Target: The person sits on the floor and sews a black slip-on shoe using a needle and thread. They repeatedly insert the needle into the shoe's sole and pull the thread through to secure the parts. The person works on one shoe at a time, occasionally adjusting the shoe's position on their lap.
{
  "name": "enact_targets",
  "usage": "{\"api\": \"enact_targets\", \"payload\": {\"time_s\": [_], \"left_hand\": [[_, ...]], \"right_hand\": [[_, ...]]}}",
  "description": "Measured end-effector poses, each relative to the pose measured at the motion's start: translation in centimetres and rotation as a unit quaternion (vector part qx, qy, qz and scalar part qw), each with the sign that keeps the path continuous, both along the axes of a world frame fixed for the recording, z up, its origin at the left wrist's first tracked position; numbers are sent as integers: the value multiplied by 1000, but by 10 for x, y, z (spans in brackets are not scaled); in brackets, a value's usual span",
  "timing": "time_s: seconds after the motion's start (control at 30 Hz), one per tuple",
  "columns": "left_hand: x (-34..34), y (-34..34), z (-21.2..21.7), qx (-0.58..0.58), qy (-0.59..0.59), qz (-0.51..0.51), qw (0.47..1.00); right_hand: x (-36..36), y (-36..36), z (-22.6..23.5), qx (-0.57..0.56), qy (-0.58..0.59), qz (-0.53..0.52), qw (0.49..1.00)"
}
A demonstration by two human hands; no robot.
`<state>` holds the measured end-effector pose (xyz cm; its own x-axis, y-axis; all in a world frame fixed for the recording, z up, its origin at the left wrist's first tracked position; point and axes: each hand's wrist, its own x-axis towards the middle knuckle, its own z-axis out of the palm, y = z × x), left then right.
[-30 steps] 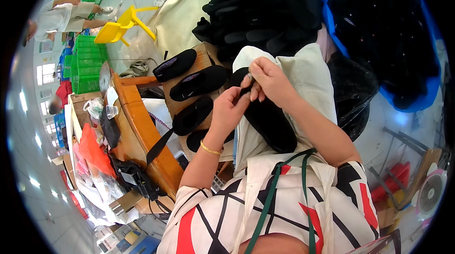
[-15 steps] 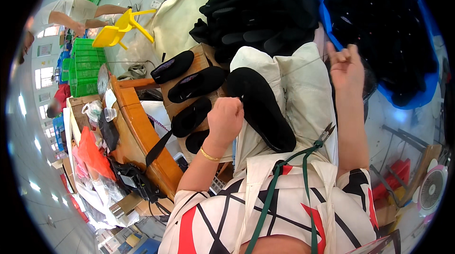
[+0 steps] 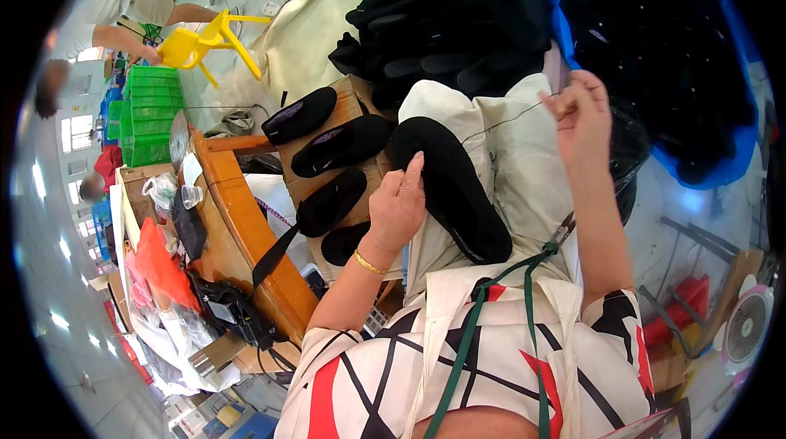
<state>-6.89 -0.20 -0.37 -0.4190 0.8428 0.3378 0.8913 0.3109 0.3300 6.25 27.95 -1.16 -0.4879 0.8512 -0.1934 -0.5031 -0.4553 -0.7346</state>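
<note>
A black fabric shoe lies slantwise across the pale cloth on my lap. My left hand grips its left edge, with a fingertip resting on its dark upper and the thumb hidden. Out to the right, my right hand is raised with its fingers pinched together on a thin dark thread. The thread stretches from the shoe toward those fingers; whether a needle is there is too small to see. Small snips hang on a green cord by my right forearm.
Several black shoes sit on a cardboard box at left, beside a wooden table. A heap of black shoes lies ahead; a blue-lined bag of dark pieces stands right. Far left, another person holds a yellow chair.
My right hand has come slightly left and its fingers have curled in. My left hand has shifted up the shoe, a finger now extended. The other person and the yellow chair have moved a little.
</note>
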Motion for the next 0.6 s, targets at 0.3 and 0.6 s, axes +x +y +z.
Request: {"api": "enact_targets", "payload": {"time_s": [0.3, 0.6], "left_hand": [[-2, 10, -2, 71, -125, 14, 989], [1, 14, 5, 55, -198, 43, 978]], "right_hand": [[43, 72, 17, 138, 11, -218, 966], [-17, -61, 0, 620, -276, 223, 700]]}}
